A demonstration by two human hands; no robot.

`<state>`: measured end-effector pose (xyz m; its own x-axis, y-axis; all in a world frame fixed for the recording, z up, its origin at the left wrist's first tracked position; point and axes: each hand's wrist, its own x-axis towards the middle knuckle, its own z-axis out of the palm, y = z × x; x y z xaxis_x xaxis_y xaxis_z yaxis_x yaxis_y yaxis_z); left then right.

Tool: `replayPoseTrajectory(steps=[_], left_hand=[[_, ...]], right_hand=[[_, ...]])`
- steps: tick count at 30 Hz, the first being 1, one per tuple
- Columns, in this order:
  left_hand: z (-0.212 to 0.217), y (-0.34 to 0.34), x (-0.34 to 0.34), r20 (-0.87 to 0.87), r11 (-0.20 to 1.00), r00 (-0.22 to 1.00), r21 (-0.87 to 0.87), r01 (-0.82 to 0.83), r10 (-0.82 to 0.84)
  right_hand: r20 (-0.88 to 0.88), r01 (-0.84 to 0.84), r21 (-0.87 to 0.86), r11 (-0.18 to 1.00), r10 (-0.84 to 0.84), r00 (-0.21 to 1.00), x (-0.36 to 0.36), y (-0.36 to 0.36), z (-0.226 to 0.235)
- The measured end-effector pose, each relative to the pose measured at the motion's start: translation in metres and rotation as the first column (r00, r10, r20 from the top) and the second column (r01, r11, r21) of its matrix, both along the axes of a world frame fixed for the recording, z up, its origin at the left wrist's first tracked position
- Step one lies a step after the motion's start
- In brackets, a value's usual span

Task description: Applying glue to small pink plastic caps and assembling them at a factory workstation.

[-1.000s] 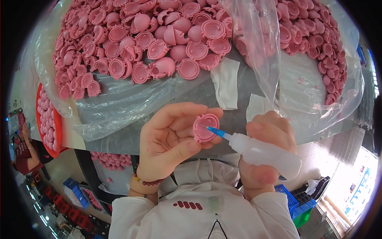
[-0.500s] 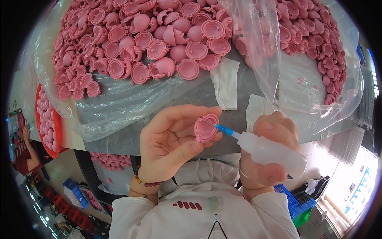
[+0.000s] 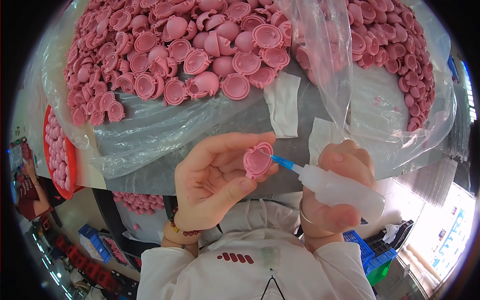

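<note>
Between the fingers and thumb of my left hand (image 3: 210, 182) is a pink plastic half-shell (image 3: 258, 161), its hollow side facing up and to the right. My right hand (image 3: 346, 187) is wrapped round a translucent squeeze bottle (image 3: 345, 193), held tilted. The bottle's blue needle tip (image 3: 283, 162) points left, and its thin needle reaches into the shell's hollow near the rim. Any liquid coming out is too small to make out. Beyond my hands, a large heap of similar pink shells (image 3: 195, 61) lies on clear plastic sheeting.
More pink shells (image 3: 387, 32) are piled at the far right on clear plastic (image 3: 372, 95). White cloth strips (image 3: 283, 107) lie on the grey tabletop (image 3: 245, 117). A red basin (image 3: 73, 167) of pink pieces stands at the left. Below the table's near edge is a tray of pink balls (image 3: 137, 201).
Hardly anything differs. My left hand and the shell have shifted very slightly left, while the bottle stays in place with its needle still in the hollow.
</note>
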<state>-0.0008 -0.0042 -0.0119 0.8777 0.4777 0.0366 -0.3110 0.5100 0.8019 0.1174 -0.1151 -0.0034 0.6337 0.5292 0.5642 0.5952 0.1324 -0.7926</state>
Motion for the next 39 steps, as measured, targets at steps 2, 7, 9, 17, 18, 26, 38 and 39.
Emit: replayPoseTrajectory(steps=[2, 7, 9, 17, 18, 26, 38, 39], left_hand=[[-0.0003, -0.0008, -0.0006, 0.002, 1.0, 1.0, 0.019, -0.011, 0.011], [-0.0044, -0.003, -0.0021, 0.009, 0.991, 0.998, 0.115, -0.071, 0.07], [-0.0026, -0.0071, 0.0001, -0.043, 0.976, 0.989, 0.178, -0.129, 0.138], [-0.0056, -0.0095, 0.0005, -0.049, 0.928, 0.967, 0.297, -0.226, 0.251], [-0.0051, -0.0097, 0.0008, -0.053, 0.927, 0.965, 0.295, -0.231, 0.257], [-0.005, -0.0096, -0.0003, -0.061, 0.927, 0.965, 0.296, -0.228, 0.257], [-0.0074, -0.0093, 0.0002, -0.051, 0.915, 0.961, 0.323, -0.241, 0.271], [-0.0091, -0.0092, 0.0001, -0.041, 0.909, 0.961, 0.337, -0.245, 0.274]], right_hand=[[-0.005, -0.001, 0.032, 0.999, 0.002, 1.0, 0.0003, -0.0008, -0.0005], [-0.083, -0.162, 0.265, 0.951, 0.19, 0.978, 0.009, -0.008, -0.0011], [-0.083, -0.18, 0.255, 0.95, 0.207, 0.975, 0.0086, -0.0091, -0.0023], [-0.096, -0.16, 0.21, 0.965, 0.184, 0.978, 0.0055, -0.0044, 0.0004], [-0.089, -0.151, 0.201, 0.968, 0.171, 0.981, 0.0056, -0.0039, 0.0003], [-0.071, -0.114, 0.158, 0.981, 0.126, 0.989, 0.0033, -0.0013, 0.0001], [-0.045, -0.085, 0.086, 0.993, 0.089, 0.995, 0.0033, -0.002, 0.0005], [-0.062, -0.078, 0.112, 0.991, 0.085, 0.994, 0.0024, -0.0014, -0.0001]])
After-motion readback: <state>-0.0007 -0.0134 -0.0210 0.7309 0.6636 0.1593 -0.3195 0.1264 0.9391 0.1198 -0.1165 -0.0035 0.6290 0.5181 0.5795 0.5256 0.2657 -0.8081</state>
